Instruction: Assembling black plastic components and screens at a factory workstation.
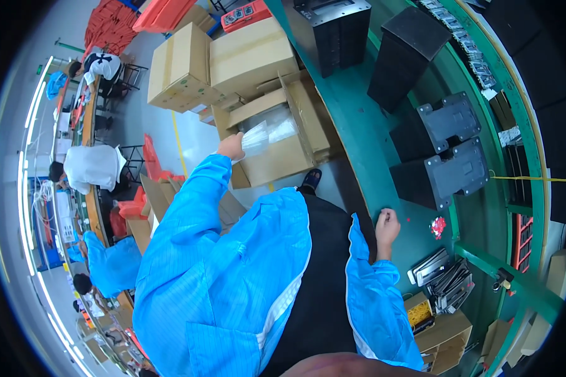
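While the left hand (231,146) grips a clear, thin plastic sheet (255,139) at the mouth of an open brown cardboard box (267,168), far left, the right hand (387,229) is at a flat green workbench (357,129); its fingers curl narrow, contents cannot be told; small red-and-white pieces (438,227) lie just right; two black tapered grey-plated housings (456,171) stand farther off.

Glossy clear plastic piece (255,141); matt cardboard carton (277,168); smooth green tabletop (372,147) — blue jacket (170,245), slightly shiny cloth.
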Motion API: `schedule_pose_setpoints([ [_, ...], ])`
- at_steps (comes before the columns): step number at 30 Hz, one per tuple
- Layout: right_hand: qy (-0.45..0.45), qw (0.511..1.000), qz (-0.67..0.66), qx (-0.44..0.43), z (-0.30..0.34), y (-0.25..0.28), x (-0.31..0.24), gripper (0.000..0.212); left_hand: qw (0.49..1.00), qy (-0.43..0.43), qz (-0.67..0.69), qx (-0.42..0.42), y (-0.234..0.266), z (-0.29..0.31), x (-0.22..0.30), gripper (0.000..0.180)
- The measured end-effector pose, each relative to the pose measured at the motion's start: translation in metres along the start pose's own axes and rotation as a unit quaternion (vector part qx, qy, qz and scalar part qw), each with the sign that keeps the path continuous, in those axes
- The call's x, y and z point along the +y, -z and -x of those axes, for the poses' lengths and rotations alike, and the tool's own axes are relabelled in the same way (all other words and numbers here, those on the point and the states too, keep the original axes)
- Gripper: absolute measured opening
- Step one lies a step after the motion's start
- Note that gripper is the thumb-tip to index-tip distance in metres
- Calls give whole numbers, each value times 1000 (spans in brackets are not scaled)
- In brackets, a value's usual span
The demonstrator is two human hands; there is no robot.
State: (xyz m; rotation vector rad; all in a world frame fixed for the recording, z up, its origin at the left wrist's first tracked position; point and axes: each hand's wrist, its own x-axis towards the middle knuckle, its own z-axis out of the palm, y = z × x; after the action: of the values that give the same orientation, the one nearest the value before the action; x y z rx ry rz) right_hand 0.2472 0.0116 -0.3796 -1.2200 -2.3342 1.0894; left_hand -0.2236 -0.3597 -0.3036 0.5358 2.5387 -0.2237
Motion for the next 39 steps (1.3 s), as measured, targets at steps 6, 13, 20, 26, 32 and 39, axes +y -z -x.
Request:
schedule_pose_setpoints([
  [6,-18,987,-3,161,-2,-35,3,15,998,-29,-53,-1,-2,-105,14,57],
  [13,-23,982,24,188,-55,-56,2,17,958,91,-154,222,-34,-207,55,90],
  [20,-80,980,37,181,-48,-62,-14,12,998,28,56,7,-12,-173,82,102],
  [26,-54,975,57,208,-42,-73,-16,9,973,-82,213,21,-94,-130,-6,87],
  [32,-19,973,89,210,-61,-64,-20,9,861,-238,411,-181,-139,-74,-26,62],
  [39,-101,974,47,199,-59,-33,-38,13,743,-163,584,-282,-99,-65,60,62],
])
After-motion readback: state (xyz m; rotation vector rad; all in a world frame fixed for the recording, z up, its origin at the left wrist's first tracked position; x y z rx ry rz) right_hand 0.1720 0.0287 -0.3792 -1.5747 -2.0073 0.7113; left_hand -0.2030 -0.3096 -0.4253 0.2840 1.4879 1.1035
